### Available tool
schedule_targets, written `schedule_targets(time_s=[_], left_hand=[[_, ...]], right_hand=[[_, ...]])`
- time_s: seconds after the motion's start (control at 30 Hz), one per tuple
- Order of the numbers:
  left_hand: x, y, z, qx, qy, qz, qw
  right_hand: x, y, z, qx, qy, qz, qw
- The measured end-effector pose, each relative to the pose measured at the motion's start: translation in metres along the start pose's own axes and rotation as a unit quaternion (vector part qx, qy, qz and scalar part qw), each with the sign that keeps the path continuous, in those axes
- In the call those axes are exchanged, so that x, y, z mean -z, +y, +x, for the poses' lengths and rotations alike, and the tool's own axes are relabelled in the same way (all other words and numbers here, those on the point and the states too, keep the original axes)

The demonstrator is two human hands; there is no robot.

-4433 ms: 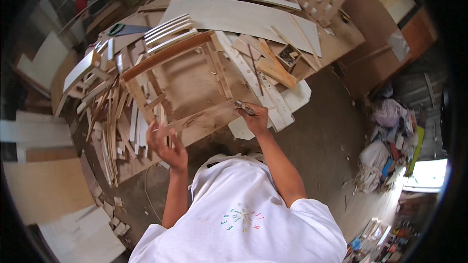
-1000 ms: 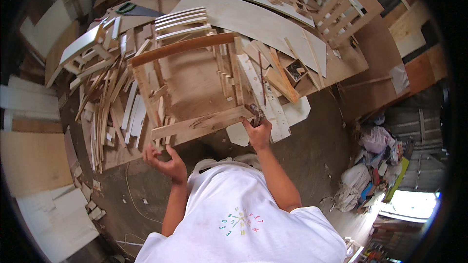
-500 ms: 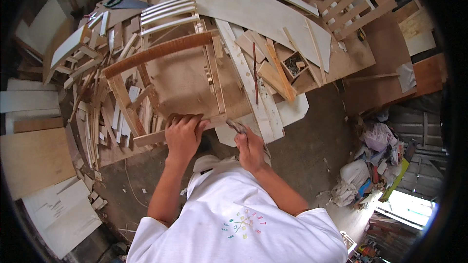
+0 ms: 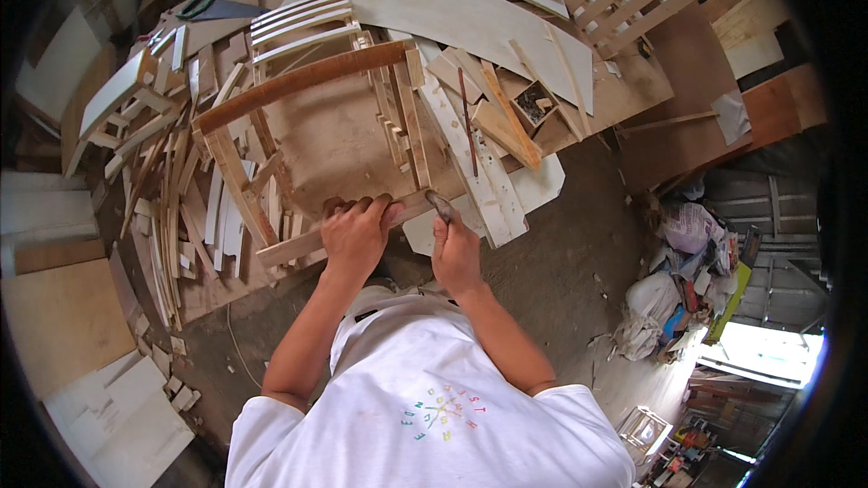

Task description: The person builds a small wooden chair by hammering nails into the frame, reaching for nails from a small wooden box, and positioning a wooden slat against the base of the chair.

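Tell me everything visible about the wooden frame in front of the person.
The wooden frame is open and four-sided, set at the near side of the cluttered workbench. Its far rail is reddish-brown; the side pieces and near board look like paler, bare wood. The left hand grips the near board; the right hand holds a metal tool at its right end, contact unclear.

We cannot see all of the rail [image 4: 294, 248] under the left hand [image 4: 355, 235], nor the tool [image 4: 440, 205], perhaps a hammer, inside the right hand [image 4: 455, 253]; the box [image 4: 545, 120] holds indistinct bits [image 4: 538, 104].
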State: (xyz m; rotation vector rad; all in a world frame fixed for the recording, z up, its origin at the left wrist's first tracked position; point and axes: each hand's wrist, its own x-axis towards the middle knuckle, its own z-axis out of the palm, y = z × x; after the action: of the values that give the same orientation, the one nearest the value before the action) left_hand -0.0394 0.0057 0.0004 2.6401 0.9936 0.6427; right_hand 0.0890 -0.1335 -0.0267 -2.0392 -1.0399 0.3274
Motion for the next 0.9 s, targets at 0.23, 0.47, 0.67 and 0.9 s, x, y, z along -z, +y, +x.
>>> schedule_targets(time_s=[0.23, 0.47, 0.67, 0.9], left_hand=[[-0.004, -0.007, 0.001, -0.008, -0.012, -0.018, 1.0], [-0.002, -0.006, -0.001, -0.008, -0.015, -0.031, 0.999], [-0.002, -0.005, -0.001, -0.008, -0.013, -0.032, 0.999], [-0.004, -0.004, -0.003, -0.001, -0.016, -0.027, 1.0]], right_hand=[[0.014, -0.02, 0.002, 0.006, 0.012, -0.015, 1.0], [-0.004, 0.0, -0.003, -0.005, 0.031, -0.029, 0.999], [0.001, -0.011, -0.006, 0.031, 0.051, -0.025, 0.998], [-0.002, -0.014, 0.002, 0.016, 0.071, -0.028, 0.997]])
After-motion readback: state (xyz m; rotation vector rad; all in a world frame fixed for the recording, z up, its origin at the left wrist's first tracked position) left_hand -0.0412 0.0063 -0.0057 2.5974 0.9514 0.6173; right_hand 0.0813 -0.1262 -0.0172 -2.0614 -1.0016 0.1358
